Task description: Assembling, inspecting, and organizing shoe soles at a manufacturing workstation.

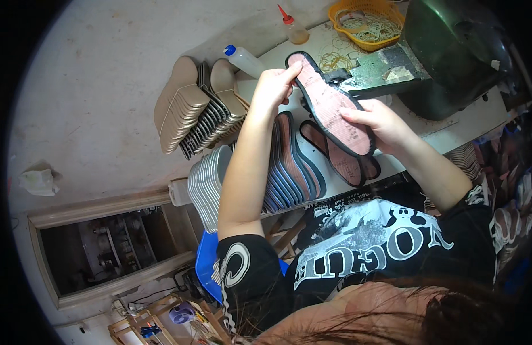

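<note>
Insole, pink on its face with a dark rim, sits lifted between my two hands above the white bench, its toe pointing to about eleven o'clock and its heel to about five. My left hand pinches the toe end, thumb and fingertips closed on the rim; my right hand closes round the heel end with the thumb lying on the pink face. I judge it light, thin and springy, likely to bow if held by one end alone, so a pinch at both ends along the rim suits it best, keeping fingers off the face. Below it, at six o'clock, another pair of pink insoles lies flat on the bench, and at seven o'clock stands a fanned row of blue-edged insoles. Tan soles are stacked at nine o'clock. At two o'clock a dark green machine stands by the insole, but whether they touch I cannot tell. My fingers under the heel are hidden, and the insole's underside is out of sight.
</note>
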Action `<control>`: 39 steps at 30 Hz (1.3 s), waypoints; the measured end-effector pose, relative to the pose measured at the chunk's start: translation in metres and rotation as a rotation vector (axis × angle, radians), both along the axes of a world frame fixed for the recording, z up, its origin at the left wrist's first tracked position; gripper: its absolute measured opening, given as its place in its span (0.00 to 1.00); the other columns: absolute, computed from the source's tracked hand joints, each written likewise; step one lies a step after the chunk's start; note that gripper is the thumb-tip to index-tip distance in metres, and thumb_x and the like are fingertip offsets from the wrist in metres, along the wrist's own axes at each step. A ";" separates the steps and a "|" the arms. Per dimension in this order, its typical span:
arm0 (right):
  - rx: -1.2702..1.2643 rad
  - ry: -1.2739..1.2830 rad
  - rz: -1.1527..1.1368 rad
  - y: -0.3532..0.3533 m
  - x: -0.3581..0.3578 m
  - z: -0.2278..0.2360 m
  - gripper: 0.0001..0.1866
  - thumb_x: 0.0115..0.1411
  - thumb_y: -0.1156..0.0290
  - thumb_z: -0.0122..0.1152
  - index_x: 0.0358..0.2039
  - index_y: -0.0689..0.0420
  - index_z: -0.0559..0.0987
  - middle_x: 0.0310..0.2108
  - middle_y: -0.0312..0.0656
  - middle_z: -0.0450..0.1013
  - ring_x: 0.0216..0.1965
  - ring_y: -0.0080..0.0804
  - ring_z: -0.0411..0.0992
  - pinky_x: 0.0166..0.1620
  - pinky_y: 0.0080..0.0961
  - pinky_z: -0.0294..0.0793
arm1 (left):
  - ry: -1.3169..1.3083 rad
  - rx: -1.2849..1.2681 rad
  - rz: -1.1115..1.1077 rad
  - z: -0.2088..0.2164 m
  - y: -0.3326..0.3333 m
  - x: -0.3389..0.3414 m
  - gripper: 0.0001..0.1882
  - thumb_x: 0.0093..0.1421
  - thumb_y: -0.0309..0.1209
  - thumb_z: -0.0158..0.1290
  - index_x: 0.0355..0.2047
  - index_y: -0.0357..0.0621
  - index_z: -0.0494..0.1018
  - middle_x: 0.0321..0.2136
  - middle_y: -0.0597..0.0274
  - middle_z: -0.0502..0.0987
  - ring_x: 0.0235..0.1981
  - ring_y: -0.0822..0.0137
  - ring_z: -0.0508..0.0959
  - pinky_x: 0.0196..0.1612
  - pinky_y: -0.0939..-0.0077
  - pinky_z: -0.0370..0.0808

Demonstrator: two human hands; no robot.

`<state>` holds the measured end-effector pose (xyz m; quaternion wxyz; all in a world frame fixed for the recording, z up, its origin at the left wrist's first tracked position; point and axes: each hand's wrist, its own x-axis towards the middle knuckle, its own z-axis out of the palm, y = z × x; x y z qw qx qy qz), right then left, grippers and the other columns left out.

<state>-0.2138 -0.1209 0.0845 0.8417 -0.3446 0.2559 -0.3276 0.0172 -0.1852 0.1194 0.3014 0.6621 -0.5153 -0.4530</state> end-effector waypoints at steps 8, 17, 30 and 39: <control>-0.310 0.169 0.162 0.056 0.004 0.006 0.13 0.57 0.64 0.64 0.36 0.60 0.76 0.28 0.29 0.73 0.29 0.12 0.68 0.32 0.12 0.68 | 0.857 -0.387 0.261 -0.003 0.120 -0.036 0.15 0.66 0.29 0.45 0.51 0.35 0.63 0.42 0.63 0.73 0.40 0.74 0.74 0.44 0.80 0.71; -1.475 0.705 -0.312 0.051 0.003 0.065 0.10 0.52 0.68 0.65 0.27 0.59 0.75 0.24 0.37 0.72 0.26 0.30 0.73 0.30 0.24 0.72 | 0.671 -0.665 0.202 0.002 0.168 -0.072 0.16 0.64 0.27 0.46 0.50 0.35 0.61 0.43 0.58 0.71 0.42 0.72 0.72 0.49 0.76 0.68; -0.473 0.411 0.164 0.023 -0.002 0.058 0.08 0.56 0.68 0.57 0.24 0.58 0.75 0.19 0.34 0.71 0.18 0.15 0.67 0.22 0.13 0.66 | 0.508 -0.749 0.254 -0.009 0.176 -0.081 0.12 0.64 0.26 0.47 0.46 0.34 0.64 0.39 0.60 0.71 0.37 0.74 0.71 0.44 0.80 0.68; -0.712 0.427 0.111 0.028 0.001 0.050 0.09 0.56 0.69 0.65 0.27 0.60 0.75 0.23 0.31 0.70 0.24 0.14 0.65 0.27 0.14 0.67 | 0.190 -0.871 0.315 -0.019 0.174 -0.085 0.11 0.64 0.29 0.45 0.43 0.33 0.66 0.36 0.55 0.70 0.36 0.67 0.72 0.43 0.74 0.68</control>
